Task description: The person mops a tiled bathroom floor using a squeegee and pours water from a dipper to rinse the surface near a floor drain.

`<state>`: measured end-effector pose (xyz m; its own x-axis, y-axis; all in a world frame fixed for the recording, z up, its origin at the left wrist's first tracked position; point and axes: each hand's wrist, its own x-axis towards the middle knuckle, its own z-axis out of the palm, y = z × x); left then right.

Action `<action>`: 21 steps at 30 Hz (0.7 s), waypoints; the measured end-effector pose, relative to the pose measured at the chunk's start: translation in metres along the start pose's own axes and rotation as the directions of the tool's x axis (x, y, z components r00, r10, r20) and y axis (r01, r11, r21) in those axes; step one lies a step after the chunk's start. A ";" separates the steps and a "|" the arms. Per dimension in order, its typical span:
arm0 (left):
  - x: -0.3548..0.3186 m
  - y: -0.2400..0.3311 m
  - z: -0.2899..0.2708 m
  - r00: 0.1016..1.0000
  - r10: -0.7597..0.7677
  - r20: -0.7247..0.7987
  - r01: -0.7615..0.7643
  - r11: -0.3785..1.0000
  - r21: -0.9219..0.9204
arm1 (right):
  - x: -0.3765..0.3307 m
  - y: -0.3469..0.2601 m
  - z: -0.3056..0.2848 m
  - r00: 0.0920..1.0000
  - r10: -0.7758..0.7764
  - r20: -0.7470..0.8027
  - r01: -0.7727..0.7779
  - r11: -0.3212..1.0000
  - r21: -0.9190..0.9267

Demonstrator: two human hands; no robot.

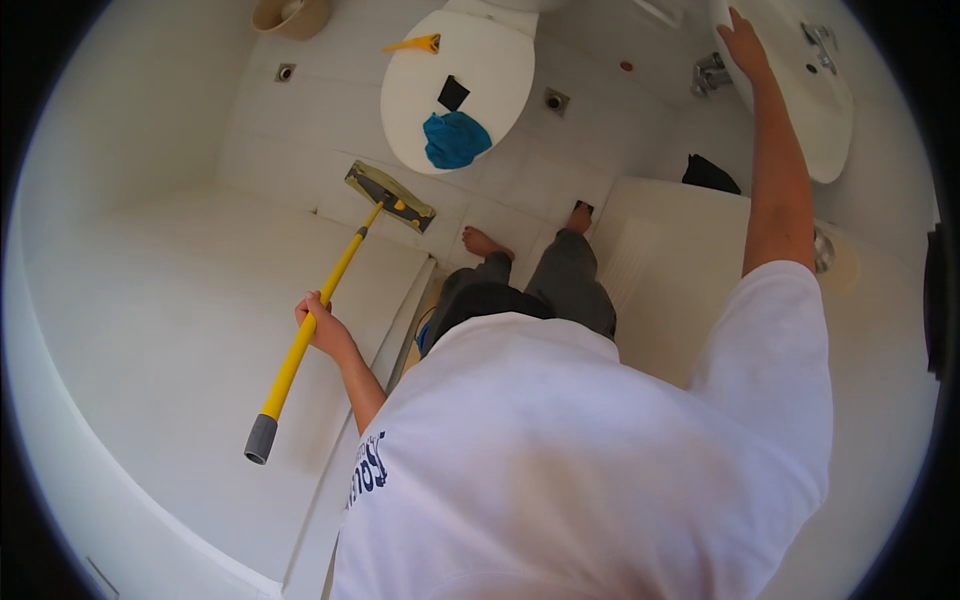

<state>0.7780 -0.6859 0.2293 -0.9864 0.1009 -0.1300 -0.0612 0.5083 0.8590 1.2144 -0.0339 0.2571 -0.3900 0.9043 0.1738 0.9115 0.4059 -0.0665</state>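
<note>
My left hand [322, 325] is closed around the yellow pole of a flat mop [290, 370]. The pole slants from its grey end cap at the lower left up to the mop head [390, 197], which rests on the tiled floor. My right arm reaches far out to the upper right. There my right hand [743, 45], its fingers stretched out, is at the rim of the white sink [835, 130]; nothing shows in it. Whether the fingertips press on the rim I cannot tell.
On the closed toilet lid [405, 110] lie a blue cloth [457, 140], a black square pad [453, 93] and a yellow tool [415, 44]. A tan bin [291, 18] stands far left. Two floor drains [556, 101] flank the toilet. A chrome faucet [710, 74] is beside the sink.
</note>
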 end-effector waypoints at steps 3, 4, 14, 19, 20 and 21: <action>-0.001 -0.005 -0.010 0.999 -0.008 -0.032 0.008 1.000 0.019 | -0.020 -0.096 -0.053 0.954 0.187 0.233 -0.192 0.981 -0.004; 0.001 -0.006 -0.008 0.999 -0.008 -0.031 0.008 1.000 0.000 | -0.029 -0.123 -0.077 0.939 0.237 0.250 -0.241 0.970 -0.015; 0.050 0.039 0.023 0.977 0.156 -0.144 -0.180 0.968 -0.172 | -0.049 -0.102 -0.072 0.866 -0.182 -0.465 0.197 0.980 -0.017; 0.094 0.067 0.003 0.877 0.124 -0.464 -0.272 0.924 -0.267 | -0.150 -0.097 -0.034 0.879 -0.476 -0.016 0.473 0.876 -0.100; 0.110 0.080 -0.008 0.864 0.101 -0.493 -0.289 0.902 -0.321 | -0.164 -0.102 -0.041 0.919 -0.356 0.167 0.378 0.918 -0.123; 0.121 0.094 -0.017 0.841 0.070 -0.537 -0.310 0.875 -0.372 | -0.169 -0.118 -0.068 0.968 -0.164 0.187 0.200 0.961 -0.193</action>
<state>0.6503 -0.6410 0.3026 -0.9157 -0.3388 0.2162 0.1953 0.0950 0.9761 1.1816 -0.2433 0.3030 -0.5519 0.8339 -0.0047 0.8227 0.5454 0.1602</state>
